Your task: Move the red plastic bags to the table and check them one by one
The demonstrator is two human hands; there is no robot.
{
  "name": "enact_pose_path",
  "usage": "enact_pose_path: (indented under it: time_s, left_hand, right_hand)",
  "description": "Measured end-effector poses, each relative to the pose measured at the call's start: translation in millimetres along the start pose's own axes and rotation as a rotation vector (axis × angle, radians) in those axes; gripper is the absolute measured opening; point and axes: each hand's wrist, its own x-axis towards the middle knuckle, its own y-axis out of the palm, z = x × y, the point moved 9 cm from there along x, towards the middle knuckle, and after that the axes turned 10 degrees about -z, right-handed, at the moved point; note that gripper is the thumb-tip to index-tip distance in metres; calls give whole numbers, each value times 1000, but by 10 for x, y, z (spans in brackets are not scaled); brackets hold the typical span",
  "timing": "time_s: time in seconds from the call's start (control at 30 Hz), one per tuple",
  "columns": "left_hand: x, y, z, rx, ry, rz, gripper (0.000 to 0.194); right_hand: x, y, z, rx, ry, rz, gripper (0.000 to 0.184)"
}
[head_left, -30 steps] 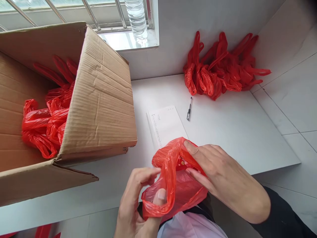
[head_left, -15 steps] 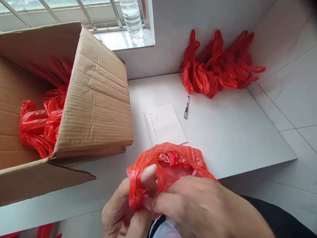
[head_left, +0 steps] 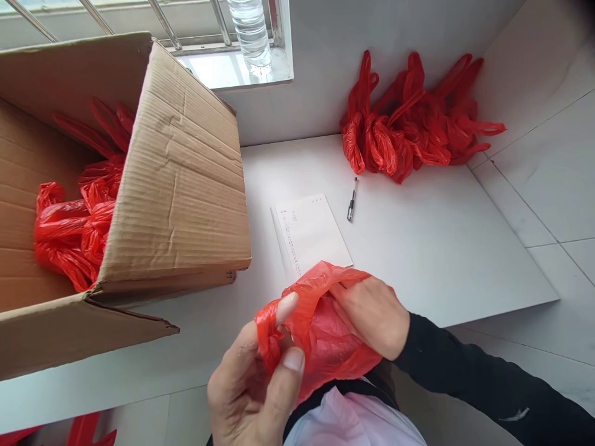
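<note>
A thin red plastic bag hangs in front of me, its mouth facing up. The bag's handle loops over the raised index finger of my left hand, with the thumb close against it. Reaching inside the bag is my right hand, in a black sleeve. Its back and wrist show, while the fingertips are hidden by the plastic, so what they touch cannot be made out. The bag's contents are covered from view.
A cardboard box with tied red bags stands left. More red bags lie against the wall on the white table. A notepad and a pen lie mid-table; a water bottle stands on the sill.
My right hand has moved from beside the left hand into the bag's mouth. The red packets seen inside before are now covered. My left hand shifted slightly right with the handle.
</note>
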Motion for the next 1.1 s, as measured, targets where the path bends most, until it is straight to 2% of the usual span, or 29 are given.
enact_pose_path:
  time_s: [0.07,0.2,0.3,0.57,0.73,0.87,0.97,1.03,1.1]
  left_hand:
    - [52,24,-1,-44,-30,23,35]
    - [127,71,-5,-68,-53,59,38]
    - [147,81,-19,-74,-45,47,38]
    - [145,123,-52,-116,-75,58,36]
    - [148,132,-62,-120,-76,58,36]
    - [158,155,-81,-126,-62,69,36]
    - [168,155,-89,-115,-48,68,37]
    - [168,142,-94,-105,-35,62,38]
    - [158,130,-104,-95,-20,63,39]
  right_hand:
    - [-30,-123,-110,140,55,-23,14]
    - [-54,-263,-241,595,168,-38,25]
    - [-41,-261,-250,708,187,-24,28]
    - [-68,-191,-360,635,238,31,28]
    - [-65,-228,-402,699,254,17,17]
    - [-93,-223,-475,416,278,0,25]
    - [-112,-247,-346,420,135,24,16]
    - [-148,-278,-205,504,-14,66,23]
    - [-192,-307,-181,484,-61,91,19]
